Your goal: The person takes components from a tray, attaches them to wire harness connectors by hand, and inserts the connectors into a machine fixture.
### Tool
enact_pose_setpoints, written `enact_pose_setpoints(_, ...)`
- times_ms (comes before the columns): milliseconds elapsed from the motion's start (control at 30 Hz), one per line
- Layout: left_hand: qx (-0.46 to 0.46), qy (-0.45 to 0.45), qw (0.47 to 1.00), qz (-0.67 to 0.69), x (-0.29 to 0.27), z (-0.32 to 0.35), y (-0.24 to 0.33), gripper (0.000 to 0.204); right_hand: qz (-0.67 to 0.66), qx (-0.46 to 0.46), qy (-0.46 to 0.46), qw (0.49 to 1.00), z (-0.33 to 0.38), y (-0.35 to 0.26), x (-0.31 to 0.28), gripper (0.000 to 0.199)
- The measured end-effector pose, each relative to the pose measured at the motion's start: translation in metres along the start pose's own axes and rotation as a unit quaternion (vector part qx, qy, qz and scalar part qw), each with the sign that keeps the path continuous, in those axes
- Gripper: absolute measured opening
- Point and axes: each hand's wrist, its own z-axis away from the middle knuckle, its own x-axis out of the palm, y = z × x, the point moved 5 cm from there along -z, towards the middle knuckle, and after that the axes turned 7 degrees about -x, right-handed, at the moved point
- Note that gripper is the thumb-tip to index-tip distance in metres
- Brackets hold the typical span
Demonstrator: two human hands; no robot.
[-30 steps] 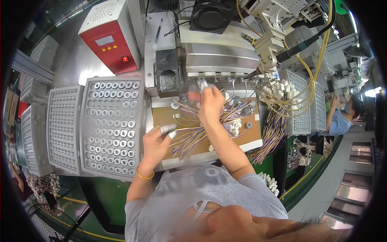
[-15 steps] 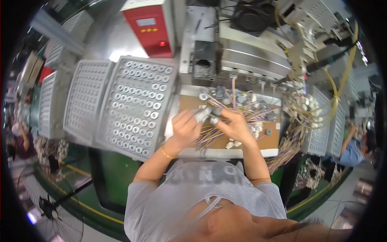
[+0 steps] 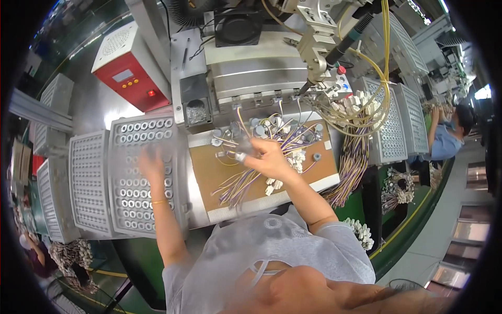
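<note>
Partway along, I'd judge

From my remote seat, the left hand [image 3: 151, 166] blurs above the grey tray [image 3: 113, 193]; I can't tell whether it grips anything. Metal rings [image 3: 151, 124] fill rows before and behind it, gaps remaining just to its left; they lie flat, round, without a long axis. Between the hands, loose wires [image 3: 230, 191] slant away toward the right hand [image 3: 269, 160], thumb and fingers spread, contents unclear. Beyond it, a few leads [image 3: 242, 121] already reach the metal fixture [image 3: 259, 73], pointing away; many remain loose

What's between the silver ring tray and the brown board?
In the head view, a narrow strip of metal tabletop lies between the tray and the brown board.
</note>
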Motion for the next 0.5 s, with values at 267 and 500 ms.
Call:
enact_pose_setpoints(267,-0.143,-0.347,0.704,0.602,-0.020,0.085,0.105,0.028,0.025,-0.044,-0.031,0.998,0.000,-0.001,0.008,0.010)
enact_pose_setpoints(500,-0.126,-0.407,0.654,0.625,-0.027,0.112,0.146,0.039,-0.052,0.002,-0.017,0.998,0.004,0.014,0.014,0.009)
